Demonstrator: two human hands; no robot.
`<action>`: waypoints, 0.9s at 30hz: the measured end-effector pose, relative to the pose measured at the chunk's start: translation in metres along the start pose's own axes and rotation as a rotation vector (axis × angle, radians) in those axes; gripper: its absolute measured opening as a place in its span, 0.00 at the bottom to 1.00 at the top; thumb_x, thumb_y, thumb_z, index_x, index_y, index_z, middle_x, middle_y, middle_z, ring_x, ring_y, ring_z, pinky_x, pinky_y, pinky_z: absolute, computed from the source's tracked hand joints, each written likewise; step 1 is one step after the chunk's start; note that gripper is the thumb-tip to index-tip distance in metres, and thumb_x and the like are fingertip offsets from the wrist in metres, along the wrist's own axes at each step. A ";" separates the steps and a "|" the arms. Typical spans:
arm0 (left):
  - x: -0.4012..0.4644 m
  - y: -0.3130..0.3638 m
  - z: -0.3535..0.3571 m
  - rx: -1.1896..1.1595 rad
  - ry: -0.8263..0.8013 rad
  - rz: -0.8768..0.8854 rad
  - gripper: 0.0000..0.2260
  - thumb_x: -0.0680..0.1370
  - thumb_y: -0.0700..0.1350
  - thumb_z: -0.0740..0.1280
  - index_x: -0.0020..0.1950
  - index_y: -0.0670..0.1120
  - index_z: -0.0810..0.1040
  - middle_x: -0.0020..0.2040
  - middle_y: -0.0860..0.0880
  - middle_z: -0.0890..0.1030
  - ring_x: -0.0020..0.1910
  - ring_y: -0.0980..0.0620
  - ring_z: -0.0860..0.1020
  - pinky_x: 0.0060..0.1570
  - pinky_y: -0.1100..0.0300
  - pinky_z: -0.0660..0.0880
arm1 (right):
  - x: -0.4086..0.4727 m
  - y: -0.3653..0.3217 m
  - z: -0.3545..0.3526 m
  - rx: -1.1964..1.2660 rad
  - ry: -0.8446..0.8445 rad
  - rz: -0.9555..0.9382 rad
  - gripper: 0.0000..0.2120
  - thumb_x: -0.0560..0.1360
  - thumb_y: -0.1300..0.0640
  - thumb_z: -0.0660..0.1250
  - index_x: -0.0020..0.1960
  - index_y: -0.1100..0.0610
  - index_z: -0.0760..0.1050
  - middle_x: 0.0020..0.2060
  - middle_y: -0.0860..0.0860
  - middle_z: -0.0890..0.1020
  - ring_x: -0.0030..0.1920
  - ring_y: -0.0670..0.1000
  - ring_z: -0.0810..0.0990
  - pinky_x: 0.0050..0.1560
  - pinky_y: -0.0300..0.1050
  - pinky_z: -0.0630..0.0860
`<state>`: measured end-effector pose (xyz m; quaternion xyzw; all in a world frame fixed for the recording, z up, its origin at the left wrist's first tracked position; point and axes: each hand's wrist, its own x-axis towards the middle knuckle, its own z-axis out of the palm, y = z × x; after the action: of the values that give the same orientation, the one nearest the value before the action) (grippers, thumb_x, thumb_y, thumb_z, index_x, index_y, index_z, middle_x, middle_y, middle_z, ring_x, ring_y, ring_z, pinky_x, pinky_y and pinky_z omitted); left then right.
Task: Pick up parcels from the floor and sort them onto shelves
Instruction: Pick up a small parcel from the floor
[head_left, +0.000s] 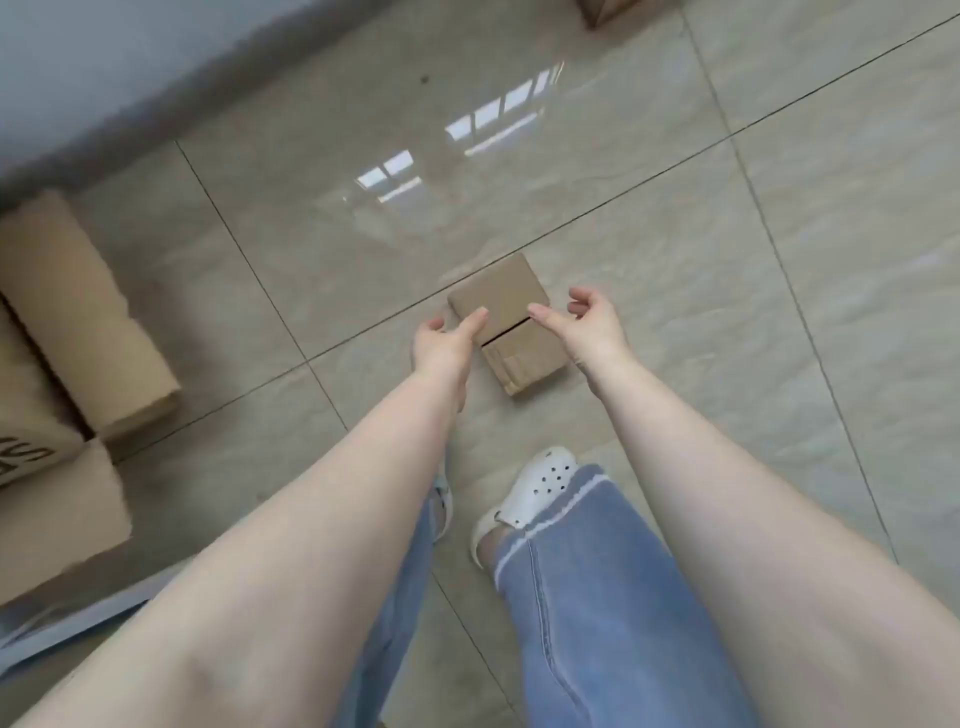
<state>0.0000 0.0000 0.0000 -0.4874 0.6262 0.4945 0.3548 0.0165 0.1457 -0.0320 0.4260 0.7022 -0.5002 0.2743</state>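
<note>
A small flat brown cardboard parcel (506, 322) lies on the glossy tiled floor just ahead of my feet, with a seam across its top. My left hand (447, 340) hovers at its left edge, fingers apart, thumb over the parcel's top. At the parcel's right edge my right hand (584, 322) is open too, thumb pointing toward the box and fingers curled loosely. Neither hand has hold of the parcel; I cannot tell if the thumbs touch it.
Larger cardboard boxes (67, 332) are stacked at the left, one with black print. Another brown box corner (602, 10) shows at the top edge. A grey wall base (130, 114) runs across the upper left. A pale metal rail (62, 629) sits at lower left.
</note>
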 end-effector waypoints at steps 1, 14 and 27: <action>0.011 -0.003 0.005 -0.018 0.008 0.001 0.35 0.76 0.50 0.72 0.78 0.43 0.63 0.75 0.43 0.69 0.74 0.46 0.68 0.69 0.55 0.63 | 0.012 0.005 0.005 -0.021 -0.001 0.003 0.38 0.69 0.49 0.76 0.73 0.61 0.65 0.69 0.58 0.73 0.67 0.54 0.74 0.66 0.44 0.68; 0.159 -0.037 0.057 -0.104 0.092 -0.040 0.22 0.71 0.49 0.76 0.61 0.41 0.79 0.57 0.44 0.84 0.55 0.46 0.83 0.52 0.59 0.77 | 0.141 0.039 0.055 -0.380 -0.047 -0.028 0.36 0.63 0.39 0.74 0.65 0.56 0.76 0.61 0.53 0.82 0.61 0.55 0.80 0.63 0.53 0.75; 0.025 0.044 0.000 -0.105 0.023 0.118 0.29 0.73 0.53 0.74 0.64 0.45 0.61 0.53 0.51 0.75 0.54 0.53 0.75 0.56 0.62 0.70 | 0.019 -0.058 0.016 0.017 0.070 -0.190 0.31 0.61 0.41 0.77 0.56 0.59 0.78 0.51 0.52 0.85 0.52 0.51 0.84 0.56 0.47 0.78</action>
<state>-0.0493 -0.0045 -0.0112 -0.4731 0.6310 0.5412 0.2918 -0.0442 0.1291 -0.0261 0.3772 0.7441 -0.5149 0.1973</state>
